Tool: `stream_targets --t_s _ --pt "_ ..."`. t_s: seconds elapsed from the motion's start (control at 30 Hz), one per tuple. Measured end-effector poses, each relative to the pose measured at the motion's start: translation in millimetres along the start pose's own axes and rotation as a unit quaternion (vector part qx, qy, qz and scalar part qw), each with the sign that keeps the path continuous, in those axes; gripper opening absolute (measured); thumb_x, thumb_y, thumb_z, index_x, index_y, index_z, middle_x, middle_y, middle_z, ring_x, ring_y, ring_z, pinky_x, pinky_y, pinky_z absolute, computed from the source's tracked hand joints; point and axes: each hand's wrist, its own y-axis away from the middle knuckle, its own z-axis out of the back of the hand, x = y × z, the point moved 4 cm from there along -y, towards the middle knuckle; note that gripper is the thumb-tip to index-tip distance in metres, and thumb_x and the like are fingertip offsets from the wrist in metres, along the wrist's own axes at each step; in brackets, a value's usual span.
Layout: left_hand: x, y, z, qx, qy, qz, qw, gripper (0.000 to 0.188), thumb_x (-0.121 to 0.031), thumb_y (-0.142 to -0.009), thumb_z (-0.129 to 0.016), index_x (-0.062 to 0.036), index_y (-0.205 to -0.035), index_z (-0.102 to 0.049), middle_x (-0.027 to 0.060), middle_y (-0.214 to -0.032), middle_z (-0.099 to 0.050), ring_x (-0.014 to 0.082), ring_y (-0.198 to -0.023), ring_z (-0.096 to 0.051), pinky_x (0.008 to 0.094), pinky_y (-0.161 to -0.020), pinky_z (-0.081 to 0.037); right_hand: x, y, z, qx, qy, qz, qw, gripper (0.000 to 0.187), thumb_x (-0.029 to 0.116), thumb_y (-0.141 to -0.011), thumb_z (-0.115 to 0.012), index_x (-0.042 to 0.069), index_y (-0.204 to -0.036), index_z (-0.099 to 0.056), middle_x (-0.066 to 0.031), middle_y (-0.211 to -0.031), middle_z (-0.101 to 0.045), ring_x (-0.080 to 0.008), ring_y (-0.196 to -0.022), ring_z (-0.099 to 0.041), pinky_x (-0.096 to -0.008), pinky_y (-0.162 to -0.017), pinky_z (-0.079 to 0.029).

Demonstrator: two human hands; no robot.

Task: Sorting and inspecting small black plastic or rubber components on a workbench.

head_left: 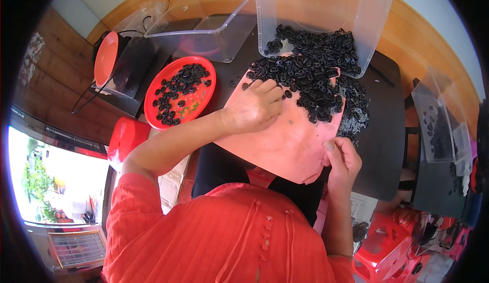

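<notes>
A pink sheet [275, 145] lies over the near part of the dark table, with a heap of small black oval parts [318, 97] on its far side. My left hand [257, 107] rests on the sheet at the heap's near left edge. Its fingers are curled down, and whatever they hold is hidden. At the sheet's right edge is my right hand [342, 163], thumb and fingers closed together; I cannot make out what is between them. Small grey pieces [354, 122] lie beside the heap on the right.
A red plate [211, 102] with several black parts stands at the left. Behind the heap, a clear plastic bin [326, 3] lies tipped toward me, holding more parts. Another clear bin [204, 43] is at the back left. Red stools [382, 247] stand at the lower right.
</notes>
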Motion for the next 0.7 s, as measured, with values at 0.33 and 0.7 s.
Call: stream_targets --t_s 0.33,0.7 --pt "-0.4 -1.7 -11.4 -0.016 -0.037 -0.049 0.998 0.013 -0.011 -0.068 -0.066 -0.0047 -0.076 -0.058 0.0097 -0.082 -0.051 0.0271 -0.08 -0.05 0.0382 -0.065 -0.037 0.0 1.1 0.3 0.0 -0.009 -0.005 1.0 0.014 0.009 -0.097 -0.062 -0.002 -0.089 -0.062 0.0004 -0.066 -0.054 -0.007 -0.058 -0.049 -0.0223 -0.056 -0.041" --pt "0.9 0.1 -11.5 -0.043 -0.021 0.008 0.999 0.017 -0.01 -0.069 -0.071 -0.004 -0.077 -0.057 0.0089 -0.084 -0.052 0.0278 -0.082 -0.052 0.04 -0.066 -0.043 5.1 3.6 -3.3 -0.002 -0.001 0.007 1.0 0.015 0.009 -0.097 -0.063 -0.002 -0.088 -0.062 0.0006 -0.066 -0.054 -0.0065 -0.058 -0.049 -0.0219 -0.056 -0.04"
